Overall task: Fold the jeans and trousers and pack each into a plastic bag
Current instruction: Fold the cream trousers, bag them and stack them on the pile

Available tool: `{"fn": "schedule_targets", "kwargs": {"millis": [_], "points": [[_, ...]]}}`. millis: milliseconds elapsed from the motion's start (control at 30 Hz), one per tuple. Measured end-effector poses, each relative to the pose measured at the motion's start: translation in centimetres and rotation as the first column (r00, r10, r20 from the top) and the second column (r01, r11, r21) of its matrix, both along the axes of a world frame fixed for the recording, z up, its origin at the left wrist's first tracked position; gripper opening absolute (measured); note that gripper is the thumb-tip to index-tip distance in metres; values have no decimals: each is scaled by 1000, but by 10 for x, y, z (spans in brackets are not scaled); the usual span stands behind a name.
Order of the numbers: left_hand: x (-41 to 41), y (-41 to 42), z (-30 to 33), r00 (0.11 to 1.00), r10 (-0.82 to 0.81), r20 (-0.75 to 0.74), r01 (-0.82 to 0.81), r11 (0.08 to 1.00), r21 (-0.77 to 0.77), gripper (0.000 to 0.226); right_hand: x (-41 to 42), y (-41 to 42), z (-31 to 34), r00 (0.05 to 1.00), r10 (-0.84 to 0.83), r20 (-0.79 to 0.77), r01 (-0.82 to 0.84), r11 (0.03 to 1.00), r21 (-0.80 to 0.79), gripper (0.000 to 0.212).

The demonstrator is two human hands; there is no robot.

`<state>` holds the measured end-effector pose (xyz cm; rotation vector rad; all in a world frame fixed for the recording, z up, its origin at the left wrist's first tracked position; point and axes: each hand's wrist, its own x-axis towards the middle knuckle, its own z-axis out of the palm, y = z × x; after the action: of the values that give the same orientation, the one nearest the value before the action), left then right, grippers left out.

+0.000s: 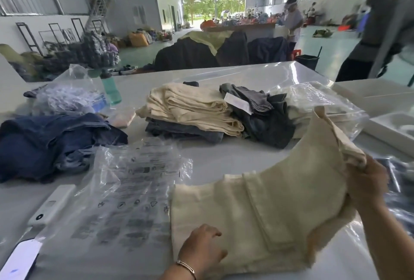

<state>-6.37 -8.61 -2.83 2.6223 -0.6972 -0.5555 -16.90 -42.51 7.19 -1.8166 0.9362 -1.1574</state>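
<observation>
1. Risk: the cream trousers (264, 208) are only half down. The right hand (367, 183) has one end bunched in a closed grip and lifted, so if that grip slips the raised end drops crooked and the fold goes uneven.
2. Risk: the left hand (201, 250) lies flat w/ fingers spread, pinning the near-left corner, holding nothing. If the right pulls hard, cloth prob. slides out from under it and the layers skew.
3. Risk: the printed plastic bag (134, 192) sits just left of the left hand, its edge touching or tucked by the trousers' left side; can't tell which. A sweep of cloth could crumple it or shove it toward the phone (20, 259) at the counter (224, 158) edge.
4. Where it lies: trousers span btwn both hands, flat part just ahead/right of the left hand, raised end inside the right hand, arching up and away.
5. Beyond both hands: folded stack (192, 109) and a dark pile (264, 118), well apart from this pair.
</observation>
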Motion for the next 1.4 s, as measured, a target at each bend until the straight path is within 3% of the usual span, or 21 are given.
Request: {"fn": "schedule_targets", "kwargs": {"millis": [133, 267, 367, 500, 600, 667, 700, 767, 833, 867, 933, 1000, 1067, 1133, 1200, 1233, 1267, 1300, 1333, 1400], "points": [[-2, -41, -5, 996, 2, 88, -17, 986, 166, 43, -4, -55, -2, 998, 37, -52, -31, 993, 110, 18], [-8, -100, 1, 994, 105, 36, -105, 995, -6, 44, -17, -93, -17, 955, -51, -293, 89, 989, 117, 18], [-18, -146, 3, 968, 249, -42, -251, 966, -68, 50, -33, -109, -31, 836, -196, -513, 215, 976, -23, 27], [-30, -182, -2, 866, 462, -193, -480, 875, -58, 66, -34, -106, -49, 766, -92, -636, 19, 993, -120, 53], [-34, -193, -3, 787, 529, -318, -593, 791, -151, 52, -25, -82, -58, 779, 139, -612, -241, 967, -88, 50], [-38, -202, -2, 827, 468, -312, -551, 783, -288, 38, -19, -59, -62, 748, 400, -530, -440, 896, 56, 40], [-41, -207, 0, 864, 421, -275, -497, 799, -338, 32, -16, -48, -63, 694, 548, -468, -523, 830, 196, 36], [-49, -219, 7, 918, 304, -253, -388, 819, -423, 16, -10, -25, -63, 558, 796, -236, -595, 582, 555, 41], [-59, -225, 14, 920, 136, -367, -320, 802, -504, 16, -2, -11, -65, 508, 860, -47, -536, 358, 764, 47], [-64, -225, 17, 896, 58, -440, -305, 800, -517, 16, 3, -10, -68, 517, 855, -37, -512, 344, 787, 46], [-66, -219, 17, 824, -9, -566, -321, 816, -481, 13, 11, -12, -77, 565, 817, -116, -458, 428, 779, 34], [-66, -208, 17, 765, 39, -643, -399, 812, -426, 14, 16, -16, -83, 574, 784, -237, -407, 524, 748, 26], [-66, -200, 17, 742, 90, -664, -465, 782, -414, 17, 18, -21, -85, 580, 775, -253, -390, 536, 749, 31], [-68, -196, 16, 772, 95, -629, -452, 778, -437, 14, 19, -23, -87, 623, 772, -129, -403, 458, 792, 31], [-76, -197, 18, 859, 79, -506, -334, 835, -436, 38, 24, -20, -83, 683, 729, -39, -410, 428, 806, 36], [-81, -201, 17, 934, 82, -348, -221, 899, -379, 62, 26, -18, -79, 701, 712, -27, -418, 441, 794, 43], [-87, -204, 16, 992, 88, -88, -108, 963, -247, 84, 31, -16, -76, 708, 706, -21, -435, 459, 774, 55], [-94, -207, 13, 977, 67, 201, -51, 995, -84, 99, 36, -14, -72, 704, 710, -10, -455, 462, 761, 68], [-101, -208, 16, 943, 55, 329, -65, 998, 20, 107, 42, -12, -67, 697, 717, 25, -478, 438, 761, 69], [-107, -207, 21, 862, 75, 502, -110, 993, 41, 101, 53, -5, -57, 686, 715, 135, -508, 338, 792, 55]]}}
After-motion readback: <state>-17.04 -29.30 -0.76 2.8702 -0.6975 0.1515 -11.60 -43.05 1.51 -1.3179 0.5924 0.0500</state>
